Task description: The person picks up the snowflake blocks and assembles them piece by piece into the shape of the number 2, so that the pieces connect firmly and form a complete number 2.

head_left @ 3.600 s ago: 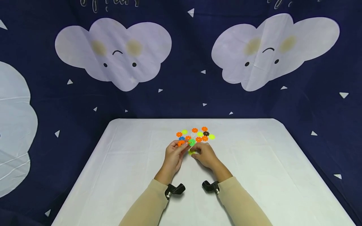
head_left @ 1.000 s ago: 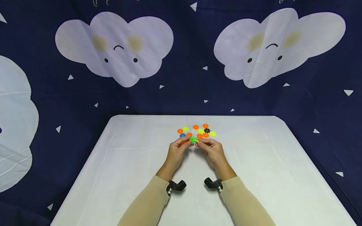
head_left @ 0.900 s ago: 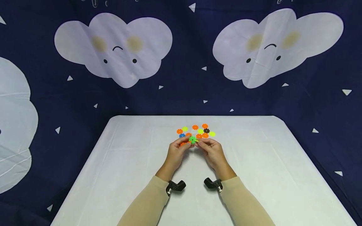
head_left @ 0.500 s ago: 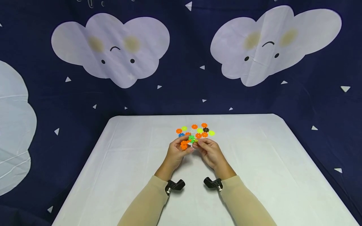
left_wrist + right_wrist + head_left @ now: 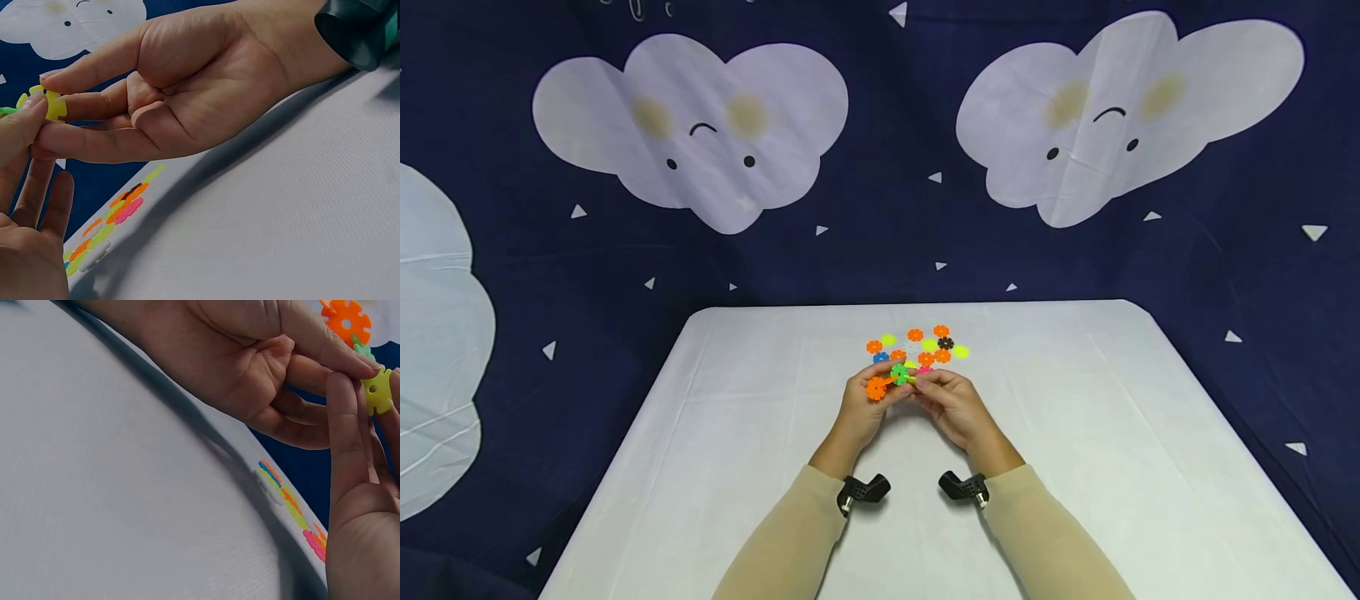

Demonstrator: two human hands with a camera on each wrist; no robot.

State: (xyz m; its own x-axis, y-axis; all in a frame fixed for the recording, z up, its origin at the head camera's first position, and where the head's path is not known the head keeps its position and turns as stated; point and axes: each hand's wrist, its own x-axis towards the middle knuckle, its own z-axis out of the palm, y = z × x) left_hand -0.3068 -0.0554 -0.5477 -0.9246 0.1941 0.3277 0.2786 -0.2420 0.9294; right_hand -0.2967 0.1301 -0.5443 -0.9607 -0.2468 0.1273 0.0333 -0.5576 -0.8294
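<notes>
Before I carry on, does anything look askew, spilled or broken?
The backdrop looks upside down: its cloud faces have their eyes below their mouths. Nothing else stands out; I see no damage on the joined discs.

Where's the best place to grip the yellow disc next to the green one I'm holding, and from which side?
I'd pinch the yellow disc across its two flat faces, near the outer rim, coming from your right. It's thin, nearly edge-on in the head view, and its left side meets the green disc, so the right side is likely better.
</notes>
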